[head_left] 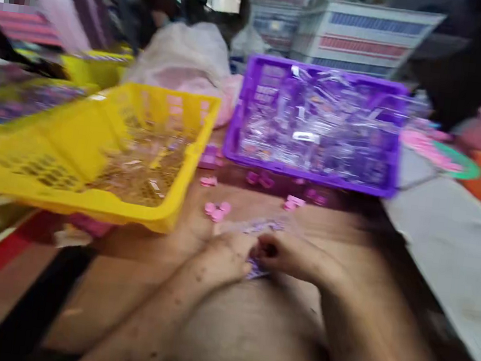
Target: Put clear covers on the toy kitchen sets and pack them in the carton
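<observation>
A small clear plastic bag with purple print lies on the brown table, partly under my two hands. My left hand is closed on the bag, with its purple part showing beside the thumb. Against it, my right hand is curled into a pinch over the bag; what its fingertips hold is hidden and blurred. Just beyond the hands lie small pink plastic pieces, and another pink piece sits nearer the purple basket.
On the left stands a yellow basket with many small gold-coloured items. Behind my hands, a purple basket holds clear packets. White crates rise at the back. A pale surface borders the table on the right.
</observation>
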`<state>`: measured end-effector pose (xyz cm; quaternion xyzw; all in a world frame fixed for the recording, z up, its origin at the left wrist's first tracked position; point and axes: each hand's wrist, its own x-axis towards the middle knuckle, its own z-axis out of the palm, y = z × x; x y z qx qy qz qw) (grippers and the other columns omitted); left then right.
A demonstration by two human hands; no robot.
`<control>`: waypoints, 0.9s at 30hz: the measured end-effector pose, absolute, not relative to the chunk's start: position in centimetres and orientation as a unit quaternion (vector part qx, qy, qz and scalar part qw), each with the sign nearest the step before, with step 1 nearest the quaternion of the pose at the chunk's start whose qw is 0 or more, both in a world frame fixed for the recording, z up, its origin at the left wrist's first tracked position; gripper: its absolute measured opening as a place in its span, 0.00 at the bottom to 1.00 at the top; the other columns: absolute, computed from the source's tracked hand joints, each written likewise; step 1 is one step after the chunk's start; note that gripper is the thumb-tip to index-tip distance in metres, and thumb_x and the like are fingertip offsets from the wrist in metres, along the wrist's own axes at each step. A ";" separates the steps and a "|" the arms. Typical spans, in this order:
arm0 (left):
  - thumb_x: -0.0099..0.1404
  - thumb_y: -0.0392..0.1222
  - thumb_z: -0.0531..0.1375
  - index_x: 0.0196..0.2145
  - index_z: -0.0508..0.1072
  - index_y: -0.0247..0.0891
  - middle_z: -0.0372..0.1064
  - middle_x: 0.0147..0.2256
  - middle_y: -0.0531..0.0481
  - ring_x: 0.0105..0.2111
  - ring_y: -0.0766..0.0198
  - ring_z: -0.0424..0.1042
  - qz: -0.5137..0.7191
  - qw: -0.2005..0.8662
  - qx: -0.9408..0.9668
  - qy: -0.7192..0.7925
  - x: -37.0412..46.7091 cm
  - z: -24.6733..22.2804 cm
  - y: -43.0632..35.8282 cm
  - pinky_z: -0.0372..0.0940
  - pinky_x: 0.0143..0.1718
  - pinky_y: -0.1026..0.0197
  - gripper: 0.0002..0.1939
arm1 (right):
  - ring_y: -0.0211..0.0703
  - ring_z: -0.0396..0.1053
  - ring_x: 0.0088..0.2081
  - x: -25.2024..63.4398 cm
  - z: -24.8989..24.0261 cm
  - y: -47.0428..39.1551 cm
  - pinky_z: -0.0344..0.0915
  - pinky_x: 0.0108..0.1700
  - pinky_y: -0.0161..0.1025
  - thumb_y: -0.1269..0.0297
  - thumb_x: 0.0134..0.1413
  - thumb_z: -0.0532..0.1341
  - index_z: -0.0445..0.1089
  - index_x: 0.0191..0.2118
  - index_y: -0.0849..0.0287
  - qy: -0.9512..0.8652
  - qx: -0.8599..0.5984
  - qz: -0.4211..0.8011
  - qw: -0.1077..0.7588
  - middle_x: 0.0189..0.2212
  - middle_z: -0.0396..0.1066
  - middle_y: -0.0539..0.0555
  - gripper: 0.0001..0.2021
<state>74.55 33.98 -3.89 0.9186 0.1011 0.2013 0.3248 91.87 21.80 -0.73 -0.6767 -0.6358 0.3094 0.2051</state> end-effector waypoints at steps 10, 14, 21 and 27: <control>0.66 0.31 0.64 0.35 0.79 0.44 0.81 0.35 0.54 0.39 0.51 0.80 0.029 0.257 0.958 0.122 74.3 -2.7 34.4 0.69 0.59 0.39 0.08 | 0.36 0.67 0.28 93.8 -0.4 22.2 0.61 0.32 0.33 0.81 0.55 0.66 0.78 0.33 0.58 -0.610 -0.699 0.303 0.216 0.26 0.74 0.44 0.10; 0.69 0.44 0.69 0.52 0.77 0.43 0.80 0.53 0.42 0.56 0.40 0.79 0.060 0.225 0.963 0.137 74.4 -2.2 34.6 0.63 0.67 0.30 0.15 | 0.42 0.71 0.33 94.8 -0.7 23.1 0.66 0.39 0.39 0.79 0.64 0.64 0.76 0.36 0.56 -0.581 -0.743 0.190 0.272 0.30 0.74 0.48 0.10; 0.64 0.57 0.66 0.50 0.82 0.52 0.82 0.53 0.48 0.53 0.39 0.79 0.094 0.217 0.962 0.139 73.8 -5.2 36.1 0.68 0.56 0.39 0.18 | 0.46 0.79 0.45 92.9 0.5 22.9 0.71 0.47 0.37 0.69 0.55 0.79 0.80 0.45 0.55 -0.583 -0.772 0.167 0.188 0.43 0.82 0.50 0.13; 0.58 0.67 0.69 0.31 0.80 0.57 0.76 0.33 0.63 0.35 0.52 0.72 0.065 0.332 0.935 0.108 74.8 -9.6 39.9 0.63 0.45 0.47 0.15 | 0.45 0.79 0.46 93.0 0.1 23.7 0.69 0.44 0.35 0.57 0.59 0.78 0.75 0.52 0.57 -0.630 -0.724 0.263 0.100 0.45 0.82 0.50 0.21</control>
